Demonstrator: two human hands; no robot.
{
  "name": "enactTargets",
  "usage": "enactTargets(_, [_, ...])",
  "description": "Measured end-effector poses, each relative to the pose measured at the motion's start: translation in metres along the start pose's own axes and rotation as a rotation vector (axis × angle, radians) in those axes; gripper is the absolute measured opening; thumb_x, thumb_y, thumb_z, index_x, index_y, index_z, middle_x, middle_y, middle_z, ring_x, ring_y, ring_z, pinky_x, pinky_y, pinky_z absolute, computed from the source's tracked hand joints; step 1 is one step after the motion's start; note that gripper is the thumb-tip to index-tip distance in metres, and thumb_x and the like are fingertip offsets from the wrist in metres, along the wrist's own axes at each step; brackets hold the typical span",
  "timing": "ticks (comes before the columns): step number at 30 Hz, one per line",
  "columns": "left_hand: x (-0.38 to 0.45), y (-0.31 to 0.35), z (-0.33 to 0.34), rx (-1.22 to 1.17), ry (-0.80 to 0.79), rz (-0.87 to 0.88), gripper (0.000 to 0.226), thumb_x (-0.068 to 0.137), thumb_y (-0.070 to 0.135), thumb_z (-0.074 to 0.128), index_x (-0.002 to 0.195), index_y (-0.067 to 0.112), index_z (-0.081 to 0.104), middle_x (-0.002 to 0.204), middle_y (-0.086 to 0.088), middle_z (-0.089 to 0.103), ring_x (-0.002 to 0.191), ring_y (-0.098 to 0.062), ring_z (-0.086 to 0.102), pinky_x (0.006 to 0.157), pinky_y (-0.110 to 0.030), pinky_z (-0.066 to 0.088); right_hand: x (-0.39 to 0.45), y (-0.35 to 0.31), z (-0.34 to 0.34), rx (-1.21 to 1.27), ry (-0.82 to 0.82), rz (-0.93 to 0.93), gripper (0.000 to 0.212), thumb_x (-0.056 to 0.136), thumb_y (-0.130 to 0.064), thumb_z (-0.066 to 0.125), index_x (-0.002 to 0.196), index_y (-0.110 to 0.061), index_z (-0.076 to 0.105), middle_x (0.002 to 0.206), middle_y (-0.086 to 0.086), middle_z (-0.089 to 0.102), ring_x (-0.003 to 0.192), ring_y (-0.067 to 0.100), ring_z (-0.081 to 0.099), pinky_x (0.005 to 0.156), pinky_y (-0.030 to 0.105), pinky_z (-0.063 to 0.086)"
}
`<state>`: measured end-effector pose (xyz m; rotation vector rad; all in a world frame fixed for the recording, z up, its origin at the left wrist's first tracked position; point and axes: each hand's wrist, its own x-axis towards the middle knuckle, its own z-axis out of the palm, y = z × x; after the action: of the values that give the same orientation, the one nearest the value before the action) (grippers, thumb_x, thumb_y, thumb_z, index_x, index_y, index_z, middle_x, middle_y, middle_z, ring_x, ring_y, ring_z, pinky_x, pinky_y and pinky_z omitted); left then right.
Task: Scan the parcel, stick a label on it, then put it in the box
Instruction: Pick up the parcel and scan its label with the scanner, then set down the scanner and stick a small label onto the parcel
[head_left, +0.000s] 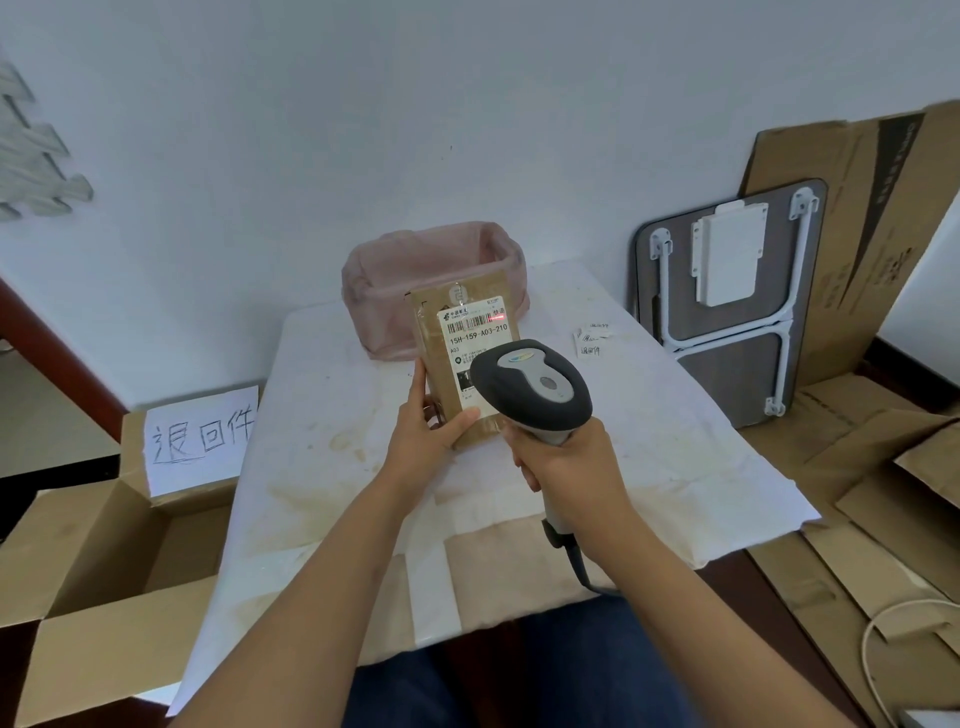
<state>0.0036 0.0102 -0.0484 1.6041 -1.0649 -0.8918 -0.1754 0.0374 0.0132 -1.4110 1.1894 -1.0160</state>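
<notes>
A flat brown parcel (441, 364) with a white shipping label stands upright above the table, gripped at its lower left by my left hand (431, 436). My right hand (566, 462) grips the handle of a grey barcode scanner (530, 389), whose head points at the parcel's label. A red scan line shows on the barcode near the label's top right. An open cardboard box (130, 545) with a handwritten white paper sign sits on the floor to the left. Small handwritten labels (592, 338) lie on the table to the right of the parcel.
The table (332, 467) is covered with stained white paper. A pink bin (395, 291) stands behind the parcel at the table's far edge. A folded small table (727, 312) and flattened cardboard (883, 467) lean and lie to the right. The scanner's cable hangs off the near edge.
</notes>
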Motion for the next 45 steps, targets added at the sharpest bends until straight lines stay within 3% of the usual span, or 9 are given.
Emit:
enactTargets(3, [0.0, 0.002, 0.001, 0.01, 0.003, -0.002, 0.094, 0.088, 0.034, 0.07, 0.154, 0.042, 0.004, 0.127, 0.013, 0.045, 0.104, -0.004, 0.051, 0.055, -0.006, 0.046, 0.0, -0.002, 0.0, 0.017, 0.002, 0.005, 0.034, 0.085, -0.017, 0.069, 0.054, -0.018, 0.055, 0.049, 0.004, 0.054, 0.046, 0.018, 0.047, 0.056, 0.033, 0.044])
enactTargets(7, [0.0, 0.002, 0.001, 0.003, 0.002, -0.004, 0.093, 0.088, 0.033, 0.071, 0.154, 0.043, 0.006, 0.12, 0.016, 0.048, 0.093, 0.01, 0.051, 0.052, -0.004, 0.047, 0.0, -0.002, -0.001, 0.011, 0.005, 0.011, 0.032, 0.085, -0.017, 0.068, 0.055, -0.017, 0.057, 0.05, 0.004, 0.054, 0.046, 0.017, 0.047, 0.057, 0.032, 0.042])
enactTargets(12, [-0.001, 0.001, 0.0, -0.012, 0.002, 0.019, 0.093, 0.088, 0.03, 0.072, 0.154, 0.044, 0.007, 0.113, 0.022, 0.054, 0.097, 0.009, 0.055, 0.059, -0.006, 0.05, -0.001, -0.008, -0.008, -0.065, -0.037, 0.024, 0.026, 0.085, -0.026, 0.068, 0.066, -0.01, 0.063, 0.046, -0.001, 0.057, 0.042, 0.003, 0.053, 0.058, 0.02, 0.042])
enactTargets(16, [-0.002, 0.001, -0.001, -0.046, 0.0, 0.028, 0.094, 0.087, 0.027, 0.073, 0.153, 0.045, 0.009, 0.121, 0.013, 0.06, 0.101, 0.005, 0.059, 0.069, -0.012, 0.051, 0.01, -0.022, -0.021, -0.175, 0.033, -0.032, 0.024, 0.082, -0.033, 0.071, 0.071, -0.015, 0.06, 0.048, -0.003, 0.059, 0.044, 0.001, 0.057, 0.052, 0.017, 0.041])
enactTargets(22, [-0.001, 0.001, -0.002, -0.062, -0.008, 0.039, 0.093, 0.087, 0.028, 0.074, 0.153, 0.047, 0.011, 0.114, 0.02, 0.059, 0.1, 0.008, 0.057, 0.076, -0.016, 0.047, 0.05, -0.016, -0.048, -0.638, 0.099, -0.178, 0.029, 0.085, -0.031, 0.061, 0.103, -0.011, 0.051, 0.098, 0.006, 0.055, 0.081, 0.03, 0.059, 0.068, 0.039, 0.049])
enactTargets(28, [-0.001, 0.001, -0.002, -0.066, -0.014, 0.043, 0.094, 0.086, 0.028, 0.074, 0.153, 0.047, 0.011, 0.121, 0.014, 0.059, 0.105, 0.007, 0.055, 0.08, -0.018, 0.047, 0.084, 0.033, -0.056, -1.051, 0.013, -0.118, 0.034, 0.086, -0.014, 0.058, 0.115, -0.003, 0.045, 0.118, 0.016, 0.043, 0.073, 0.03, 0.041, 0.067, 0.035, 0.034])
enactTargets(33, [-0.001, 0.001, -0.002, -0.055, -0.014, 0.042, 0.094, 0.087, 0.027, 0.073, 0.153, 0.047, 0.01, 0.122, 0.012, 0.059, 0.106, 0.007, 0.055, 0.081, -0.017, 0.046, 0.089, 0.058, -0.055, -1.058, -0.048, 0.009, 0.038, 0.085, -0.016, 0.059, 0.119, -0.004, 0.046, 0.124, 0.015, 0.04, 0.076, 0.031, 0.042, 0.071, 0.035, 0.034])
enactTargets(37, [-0.002, 0.001, -0.002, -0.058, -0.017, 0.039, 0.093, 0.087, 0.026, 0.073, 0.153, 0.046, 0.01, 0.12, 0.014, 0.058, 0.105, 0.009, 0.054, 0.078, -0.014, 0.044, 0.088, 0.067, -0.055, -1.07, -0.064, 0.005, 0.042, 0.083, -0.019, 0.062, 0.12, -0.005, 0.049, 0.124, 0.014, 0.041, 0.09, 0.037, 0.055, 0.071, 0.035, 0.036])
enactTargets(45, [-0.003, 0.002, -0.002, -0.061, -0.02, 0.031, 0.094, 0.087, 0.027, 0.073, 0.153, 0.046, 0.01, 0.122, 0.015, 0.057, 0.106, 0.009, 0.053, 0.082, -0.016, 0.045, 0.088, 0.073, -0.057, -1.071, -0.042, 0.003, 0.055, 0.082, -0.031, 0.067, 0.128, -0.008, 0.047, 0.128, 0.013, 0.042, 0.107, 0.035, 0.053, 0.08, 0.038, 0.04])
